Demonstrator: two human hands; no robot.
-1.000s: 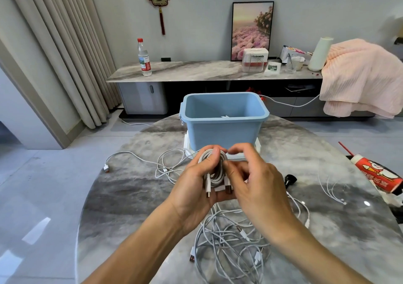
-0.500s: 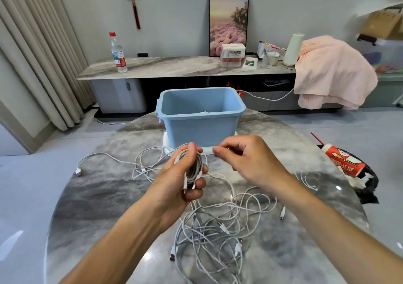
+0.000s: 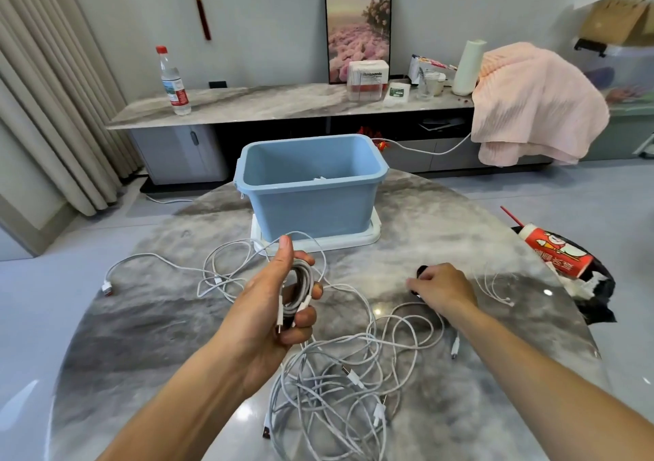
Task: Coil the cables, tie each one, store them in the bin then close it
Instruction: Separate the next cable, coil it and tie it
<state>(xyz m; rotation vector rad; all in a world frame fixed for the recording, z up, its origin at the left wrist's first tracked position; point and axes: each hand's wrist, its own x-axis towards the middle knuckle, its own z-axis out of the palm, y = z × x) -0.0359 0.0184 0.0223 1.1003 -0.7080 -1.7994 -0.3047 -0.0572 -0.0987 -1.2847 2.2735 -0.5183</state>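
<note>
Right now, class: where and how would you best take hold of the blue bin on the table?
Grip the blue bin under its flared rim at the two short ends, hands coming from either side: the walls taper smoothly downward, and the open top leaves that lip free.

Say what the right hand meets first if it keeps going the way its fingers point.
The right hand points up-left across the table, fingertips already at a small black object; that comes first. Whether they touch it yet is unclear.
</note>
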